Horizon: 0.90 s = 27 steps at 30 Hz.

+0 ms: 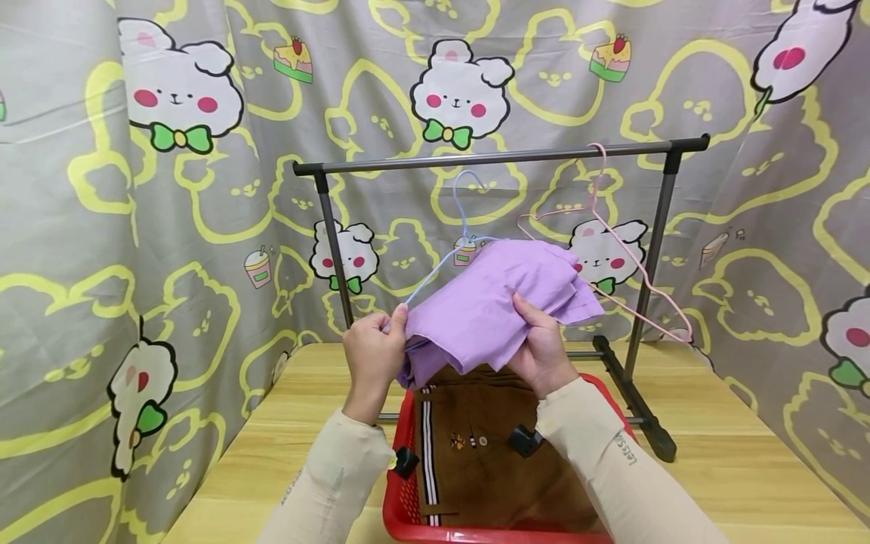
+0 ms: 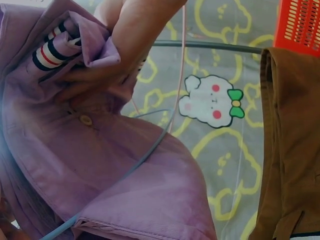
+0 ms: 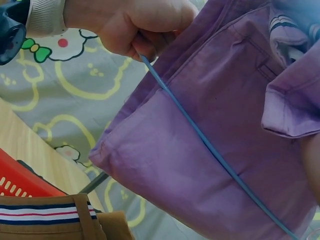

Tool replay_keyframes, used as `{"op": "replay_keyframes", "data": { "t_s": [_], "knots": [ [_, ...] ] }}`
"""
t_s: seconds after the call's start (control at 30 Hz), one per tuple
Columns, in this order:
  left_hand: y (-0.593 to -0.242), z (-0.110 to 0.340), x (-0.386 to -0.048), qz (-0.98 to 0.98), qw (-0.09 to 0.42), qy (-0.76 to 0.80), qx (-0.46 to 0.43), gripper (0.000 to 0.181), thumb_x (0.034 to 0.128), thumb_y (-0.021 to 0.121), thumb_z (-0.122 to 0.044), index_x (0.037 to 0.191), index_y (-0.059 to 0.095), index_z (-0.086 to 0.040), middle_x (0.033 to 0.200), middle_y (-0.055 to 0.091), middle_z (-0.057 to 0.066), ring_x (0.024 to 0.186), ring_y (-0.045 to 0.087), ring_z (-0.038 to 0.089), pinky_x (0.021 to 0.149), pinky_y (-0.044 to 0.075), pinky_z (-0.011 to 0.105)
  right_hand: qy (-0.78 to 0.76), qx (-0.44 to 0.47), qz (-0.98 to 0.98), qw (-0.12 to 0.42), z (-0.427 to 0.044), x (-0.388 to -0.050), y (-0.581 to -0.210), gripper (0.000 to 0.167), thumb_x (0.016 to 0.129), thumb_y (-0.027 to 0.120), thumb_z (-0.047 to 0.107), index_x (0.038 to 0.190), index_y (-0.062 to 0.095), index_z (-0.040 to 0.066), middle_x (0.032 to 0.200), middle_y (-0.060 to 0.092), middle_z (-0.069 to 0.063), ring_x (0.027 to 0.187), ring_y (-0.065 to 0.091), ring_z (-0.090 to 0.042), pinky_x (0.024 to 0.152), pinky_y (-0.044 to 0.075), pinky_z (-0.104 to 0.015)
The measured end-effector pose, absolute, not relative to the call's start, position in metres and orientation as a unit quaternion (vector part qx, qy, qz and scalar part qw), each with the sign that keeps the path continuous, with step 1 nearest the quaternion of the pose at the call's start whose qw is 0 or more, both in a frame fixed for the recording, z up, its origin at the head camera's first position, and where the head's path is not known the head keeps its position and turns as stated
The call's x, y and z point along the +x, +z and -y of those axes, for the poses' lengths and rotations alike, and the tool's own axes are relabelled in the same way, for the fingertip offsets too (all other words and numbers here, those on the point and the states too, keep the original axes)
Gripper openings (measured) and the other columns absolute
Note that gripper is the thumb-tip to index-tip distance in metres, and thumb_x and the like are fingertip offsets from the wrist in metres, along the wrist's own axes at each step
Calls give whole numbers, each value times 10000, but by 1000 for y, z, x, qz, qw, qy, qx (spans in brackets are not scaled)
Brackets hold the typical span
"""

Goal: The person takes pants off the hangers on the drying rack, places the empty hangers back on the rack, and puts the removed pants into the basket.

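Showing a purple garment [image 1: 469, 302] raised on a blue hanger [image 1: 435, 273], the head view places both above a red basket [image 1: 499, 535], which stands on the worktop [image 1: 272, 453]. Within the basket lies a brown garment [image 1: 489, 468], bearing a striped band down its side. The left hand [image 1: 372, 355] is closed, pinching a corner of the hanger next to the cloth; the right hand [image 1: 540, 351], partly closed, grips the purple garment with its thumb on top and its fingers hidden. Behind, a pink hanger [image 1: 620, 248] hangs from the rack [image 1: 503, 157].

In the left wrist view, the hanger's bar crosses the purple cloth, and a button and striped trim are visible. The basket's slotted wall appears at upper right, with the brown garment next to it.

In the right wrist view, the left hand's curled fingers hold the bar's end. At lower left, the brown garment's striped waistband overlaps the basket's rim in the picture.
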State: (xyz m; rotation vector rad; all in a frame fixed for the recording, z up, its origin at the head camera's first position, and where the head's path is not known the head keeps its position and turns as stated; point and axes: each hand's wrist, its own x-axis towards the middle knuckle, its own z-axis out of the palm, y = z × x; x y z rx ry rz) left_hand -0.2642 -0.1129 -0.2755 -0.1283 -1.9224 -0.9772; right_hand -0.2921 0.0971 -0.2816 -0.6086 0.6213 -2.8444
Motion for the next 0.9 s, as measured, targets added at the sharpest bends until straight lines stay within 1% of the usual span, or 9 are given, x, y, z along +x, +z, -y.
{"op": "replay_keyframes", "data": {
  "t_s": [0.2,0.47,0.6,0.73,0.9],
  "knots": [
    [-278,117,-268,790,462,-402,-37,501,858,699,-229,459,410,-138,475,452,12,502,459,265,493,343,369,-946,-208,-234,83,-97,-292,-283,133,1001,501,130,1116,513,65,1019,644,-49,912,647,-163,834,498,-267],
    [-279,121,-269,792,455,-407,-22,487,855,705,-235,461,442,-122,464,447,2,518,477,299,514,368,403,-939,-215,-257,80,-97,-291,-285,125,1000,509,145,1105,521,78,1012,648,-33,915,644,-146,841,490,-255],
    [-280,122,-269,795,449,-408,-16,490,857,705,-233,459,442,-121,457,432,-13,520,479,293,514,363,392,-936,-221,-265,77,-97,-290,-284,155,993,528,150,1130,503,81,1043,638,-24,950,631,-137,876,472,-254],
    [-281,122,-269,796,444,-411,-11,491,858,705,-239,456,448,-121,460,450,-4,518,481,278,507,359,378,-932,-222,-275,76,-96,-290,-282,210,972,574,151,1147,480,83,1060,635,-18,968,627,-136,896,466,-260],
    [-281,123,-269,794,448,-411,-10,485,854,705,-255,461,461,-111,476,471,20,533,499,306,521,372,406,-933,-221,-276,75,-97,-289,-282,225,965,587,152,1149,474,87,1064,635,-14,970,625,-136,893,465,-261]
  ]
}}
